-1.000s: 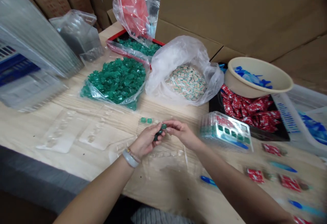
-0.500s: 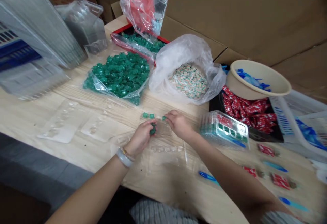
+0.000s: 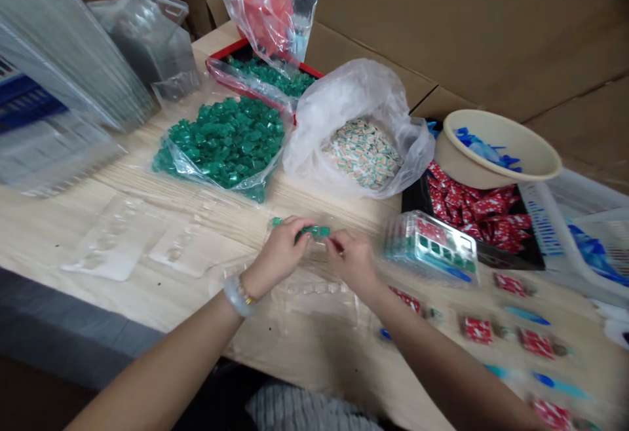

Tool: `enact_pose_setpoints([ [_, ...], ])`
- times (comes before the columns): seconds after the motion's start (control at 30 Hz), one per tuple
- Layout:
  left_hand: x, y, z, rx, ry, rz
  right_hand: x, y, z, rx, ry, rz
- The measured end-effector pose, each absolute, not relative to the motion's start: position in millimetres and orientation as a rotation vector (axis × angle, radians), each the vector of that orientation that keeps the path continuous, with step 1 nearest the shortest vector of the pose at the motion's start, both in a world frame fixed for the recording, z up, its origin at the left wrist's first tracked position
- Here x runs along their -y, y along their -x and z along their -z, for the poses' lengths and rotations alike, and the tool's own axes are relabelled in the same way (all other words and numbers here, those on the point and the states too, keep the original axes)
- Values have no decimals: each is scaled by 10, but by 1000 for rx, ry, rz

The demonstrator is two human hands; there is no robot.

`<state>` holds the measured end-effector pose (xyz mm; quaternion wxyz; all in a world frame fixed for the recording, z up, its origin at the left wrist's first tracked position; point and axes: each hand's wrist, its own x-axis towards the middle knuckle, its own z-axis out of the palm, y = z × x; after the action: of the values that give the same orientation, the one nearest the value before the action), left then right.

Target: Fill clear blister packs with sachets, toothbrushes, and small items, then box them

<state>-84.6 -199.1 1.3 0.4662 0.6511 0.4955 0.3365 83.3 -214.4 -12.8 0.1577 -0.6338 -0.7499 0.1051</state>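
Note:
My left hand point(image 3: 282, 247) is closed, with small green plastic pieces point(image 3: 303, 231) between thumb and fingers, over a clear plastic blister tray. Green squares sit along that tray's far edge: one green square point(image 3: 276, 221) is to the left of the fingers, another green square point(image 3: 324, 230) to the right. My right hand point(image 3: 354, 259) is just right of them, its fingertips pinched together; whatever they hold is hidden. Closer to me lies another clear blister tray point(image 3: 319, 289) with moulded pockets.
Behind the hands are a bag of green pieces point(image 3: 226, 143) and a white bag point(image 3: 314, 123) of small printed pieces. At right stand filled clear packs point(image 3: 442, 247), a black tray of red packets point(image 3: 484, 211) and a beige bowl point(image 3: 496, 172). Empty blisters point(image 3: 113, 234) lie left.
The left hand has moved slightly up over the row of green squares. A green square now shows at the row's right; the right hand has shifted down and right from there.

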Motion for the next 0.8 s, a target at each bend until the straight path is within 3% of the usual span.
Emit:
enact_pose_setpoints([
  [0.2,1738,721,112,-1150,-1943,-579,2230,-469,314,2048,2247,-81],
  [0.5,1837,786,107,-1067,-1762,-788,2255,-750,287,1973,2251,-10],
  [0.67,1830,815,95,-1037,-1564,-869,2069,-771,-223,1871,1831,49],
  [0.8,1801,934,12,-1067,-1153,-922,1228,-343,-977,1817,1464,89],
])
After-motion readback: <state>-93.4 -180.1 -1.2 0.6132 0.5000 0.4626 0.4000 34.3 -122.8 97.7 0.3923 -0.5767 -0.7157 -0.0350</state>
